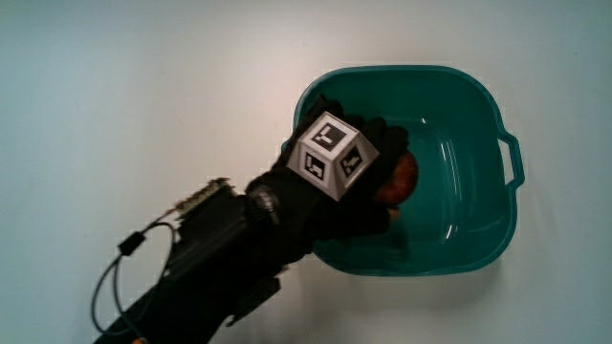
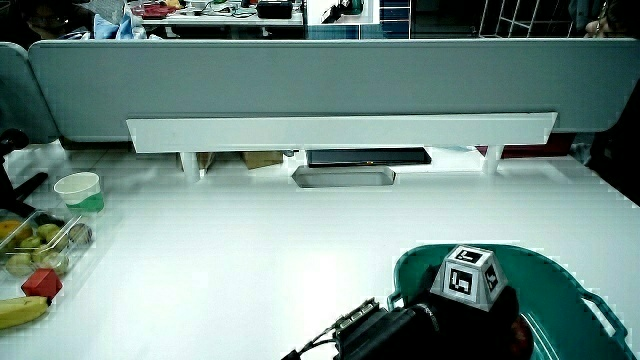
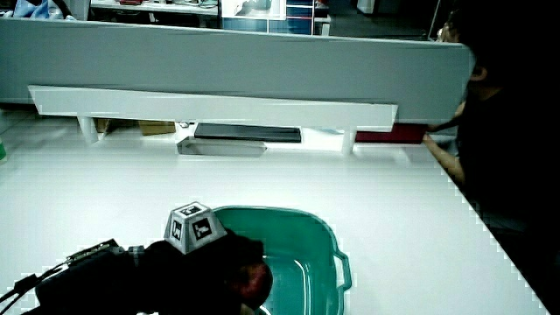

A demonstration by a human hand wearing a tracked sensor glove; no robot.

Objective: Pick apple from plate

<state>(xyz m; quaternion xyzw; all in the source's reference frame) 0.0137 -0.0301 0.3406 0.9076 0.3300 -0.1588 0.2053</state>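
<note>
Wired up along its sleeve, the black forearm point(image 1: 201, 258) reaches in over the pale surface point(image 1: 143, 96) from the person's side. It ends in the gloved hand point(image 1: 330, 205), with the patterned cube point(image 1: 332, 156) riding on its back. The hand is down inside a teal basin point(image 1: 411, 69), not on a plate. Its fingers point(image 1: 387, 134) are curled over the reddish apple point(image 1: 402, 180), which lies on the basin floor and looks already gripped. Only one flank of the fruit peeks out past the glove. A side view shows the same red patch tucked under the hand point(image 3: 256, 280).

To my eye the grasp is made and the lift comes next. I'd say the thing to do is raise it straight up and keep the wrist level. The forearm lies close over the rim nearest the person, so a slanted pull could catch it and drag the light basin along. The basin's handle point(image 1: 516, 158) sits clear of the hand, so it shouldn't interfere. The floor looks glossy, perhaps wet, so a firm squeeze would be wise before the apple leaves it.
</note>
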